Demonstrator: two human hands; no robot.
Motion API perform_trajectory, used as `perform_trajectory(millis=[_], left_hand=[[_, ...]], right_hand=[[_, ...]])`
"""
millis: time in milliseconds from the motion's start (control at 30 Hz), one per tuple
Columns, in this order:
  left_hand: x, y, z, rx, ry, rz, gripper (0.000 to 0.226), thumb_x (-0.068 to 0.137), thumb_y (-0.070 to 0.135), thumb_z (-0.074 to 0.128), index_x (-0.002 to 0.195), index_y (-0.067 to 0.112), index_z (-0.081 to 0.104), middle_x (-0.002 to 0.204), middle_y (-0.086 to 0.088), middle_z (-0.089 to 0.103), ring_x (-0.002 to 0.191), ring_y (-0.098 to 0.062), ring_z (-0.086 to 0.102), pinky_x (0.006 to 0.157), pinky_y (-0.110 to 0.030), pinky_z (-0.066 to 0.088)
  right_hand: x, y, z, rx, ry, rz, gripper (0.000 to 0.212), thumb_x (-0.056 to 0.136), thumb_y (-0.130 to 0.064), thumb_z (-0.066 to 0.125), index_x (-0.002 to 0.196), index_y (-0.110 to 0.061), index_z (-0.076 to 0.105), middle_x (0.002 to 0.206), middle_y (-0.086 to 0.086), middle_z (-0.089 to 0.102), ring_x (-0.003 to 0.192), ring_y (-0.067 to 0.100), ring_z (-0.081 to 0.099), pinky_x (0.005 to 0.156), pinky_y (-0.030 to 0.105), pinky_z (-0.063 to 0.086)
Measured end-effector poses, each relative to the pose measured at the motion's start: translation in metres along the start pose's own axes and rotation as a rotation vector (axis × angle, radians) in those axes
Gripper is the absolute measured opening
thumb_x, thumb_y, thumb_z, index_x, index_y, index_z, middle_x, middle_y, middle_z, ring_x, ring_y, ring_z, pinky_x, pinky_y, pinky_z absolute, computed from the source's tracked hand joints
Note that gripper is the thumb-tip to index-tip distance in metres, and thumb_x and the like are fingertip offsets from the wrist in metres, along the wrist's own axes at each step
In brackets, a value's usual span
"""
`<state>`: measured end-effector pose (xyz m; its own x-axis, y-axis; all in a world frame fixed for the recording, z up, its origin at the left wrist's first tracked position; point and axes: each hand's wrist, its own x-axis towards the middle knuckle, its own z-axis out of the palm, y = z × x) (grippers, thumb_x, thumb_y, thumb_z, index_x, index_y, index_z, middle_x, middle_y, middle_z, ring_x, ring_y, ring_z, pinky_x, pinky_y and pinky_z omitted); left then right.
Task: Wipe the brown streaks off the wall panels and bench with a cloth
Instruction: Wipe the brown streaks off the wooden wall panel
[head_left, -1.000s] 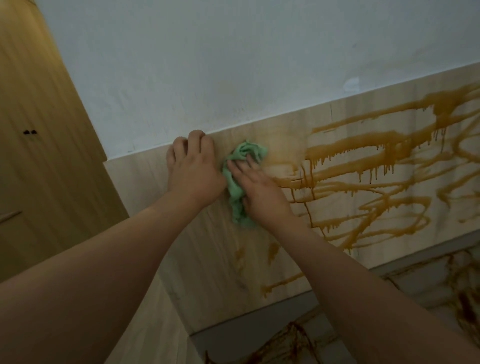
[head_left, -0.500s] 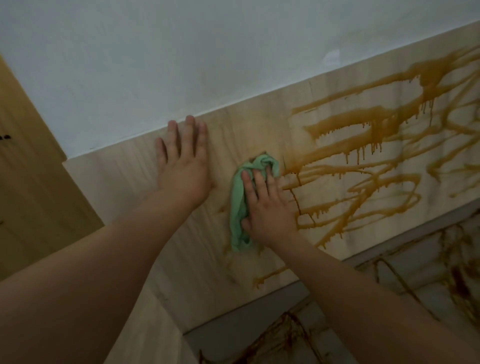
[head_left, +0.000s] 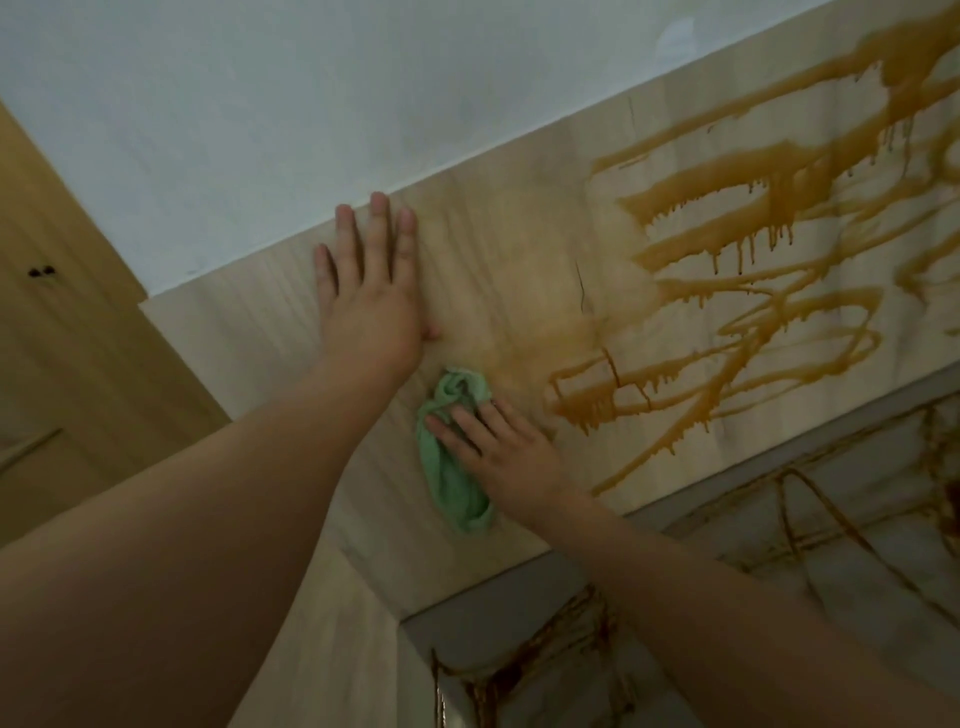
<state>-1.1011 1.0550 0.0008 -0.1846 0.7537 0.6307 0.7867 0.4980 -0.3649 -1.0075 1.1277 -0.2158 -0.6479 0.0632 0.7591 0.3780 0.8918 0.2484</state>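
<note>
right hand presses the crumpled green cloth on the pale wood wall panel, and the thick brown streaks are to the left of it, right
Not quite: the head view shows the thick brown streaks to the right of the crumpled green cloth, not the left. The right hand does press that cloth on the pale wood wall panel.
</note>
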Motion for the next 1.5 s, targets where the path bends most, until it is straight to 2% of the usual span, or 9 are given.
perform_trajectory(millis=[100, 267, 533, 667, 800, 967, 1133, 1333, 1500], left_hand=[[0.001, 0.003, 0.001, 0.0, -0.003, -0.012, 0.123, 0.085, 0.046, 0.076, 0.162, 0.019, -0.015, 0.169, -0.009, -0.024, 0.155, -0.041, -0.02, 0.124, -0.061, -0.005], [-0.001, 0.017, -0.001, 0.014, -0.014, -0.065, 0.119, 0.087, 0.029, 0.075, 0.162, 0.015, -0.016, 0.169, -0.011, -0.025, 0.154, -0.044, -0.02, 0.123, -0.063, -0.004], [-0.009, 0.043, 0.018, 0.027, -0.048, -0.008, 0.09, 0.094, 0.008, 0.04, 0.16, 0.018, -0.021, 0.164, -0.012, -0.035, 0.149, -0.051, -0.027, 0.122, -0.067, -0.007], [-0.008, 0.044, 0.017, 0.016, -0.052, -0.027, 0.092, 0.092, 0.018, 0.043, 0.161, 0.018, -0.019, 0.164, -0.011, -0.035, 0.15, -0.049, -0.028, 0.122, -0.067, -0.007], [-0.011, 0.032, 0.009, -0.015, -0.071, 0.029, 0.106, 0.087, 0.041, 0.06, 0.164, 0.02, -0.01, 0.167, -0.009, -0.029, 0.152, -0.047, -0.025, 0.123, -0.064, -0.007], [-0.012, 0.031, 0.014, 0.006, -0.074, 0.043, 0.121, 0.08, 0.064, 0.066, 0.164, 0.022, -0.012, 0.167, -0.009, -0.03, 0.152, -0.046, -0.025, 0.123, -0.065, -0.005], [-0.006, 0.035, 0.026, 0.0, -0.029, 0.019, 0.112, 0.09, 0.074, 0.049, 0.162, 0.02, -0.017, 0.166, -0.012, -0.032, 0.15, -0.048, -0.026, 0.121, -0.068, -0.008], [-0.006, 0.037, 0.033, 0.059, 0.015, 0.008, 0.119, 0.085, 0.078, 0.054, 0.163, 0.017, -0.012, 0.168, -0.016, -0.023, 0.152, -0.053, -0.017, 0.121, -0.07, -0.003], [-0.005, 0.036, 0.036, 0.068, 0.046, 0.02, 0.119, 0.084, 0.077, 0.055, 0.163, 0.016, -0.01, 0.169, -0.019, -0.017, 0.152, -0.054, -0.012, 0.12, -0.072, 0.004]], right_hand=[[-0.003, 0.036, -0.002, -0.003, 0.058, 0.178, 0.07, 0.099, -0.044, 0.048, 0.162, -0.021, 0.026, 0.151, 0.011, 0.048, 0.139, 0.04, 0.046, 0.122, 0.056, 0.03], [-0.008, 0.053, -0.024, 0.382, 0.052, 1.257, 0.081, 0.104, -0.052, 0.046, 0.157, 0.004, 0.019, 0.152, 0.032, 0.032, 0.137, 0.05, 0.038, 0.104, 0.05, 0.046], [-0.025, 0.09, -0.074, 0.977, -0.186, 1.571, 0.01, 0.091, -0.023, 0.058, 0.093, -0.015, 0.063, 0.091, 0.005, 0.064, 0.084, 0.026, 0.062, 0.066, 0.032, 0.047], [-0.014, 0.096, -0.092, 1.368, 0.156, 1.652, 0.042, 0.095, -0.037, 0.058, 0.131, -0.016, 0.057, 0.117, 0.004, 0.063, 0.102, 0.023, 0.062, 0.085, 0.037, 0.054], [-0.002, 0.079, -0.07, 0.847, 0.361, 1.462, 0.063, 0.104, -0.047, 0.052, 0.156, -0.017, 0.033, 0.147, 0.011, 0.038, 0.128, 0.03, 0.047, 0.105, 0.04, 0.044], [0.004, 0.014, -0.019, 0.662, 0.197, 1.082, 0.067, 0.106, -0.061, 0.028, 0.165, -0.036, 0.009, 0.171, 0.01, 0.005, 0.158, 0.039, 0.0, 0.125, 0.052, 0.014], [-0.04, -0.028, 0.01, 0.593, -0.095, 0.78, 0.062, 0.108, -0.056, 0.027, 0.164, -0.042, 0.005, 0.171, 0.012, 0.006, 0.155, 0.045, 0.011, 0.121, 0.061, 0.028], [-0.006, 0.076, -0.01, 0.729, 0.22, 1.429, 0.07, 0.11, -0.043, 0.032, 0.165, -0.023, -0.006, 0.169, 0.019, -0.01, 0.155, 0.047, -0.007, 0.126, 0.056, 0.016], [-0.022, -0.042, 0.013, 0.753, -0.281, 1.29, 0.09, 0.108, -0.039, 0.036, 0.151, -0.009, -0.037, 0.163, 0.031, -0.026, 0.154, 0.051, -0.012, 0.127, 0.058, -0.001]])
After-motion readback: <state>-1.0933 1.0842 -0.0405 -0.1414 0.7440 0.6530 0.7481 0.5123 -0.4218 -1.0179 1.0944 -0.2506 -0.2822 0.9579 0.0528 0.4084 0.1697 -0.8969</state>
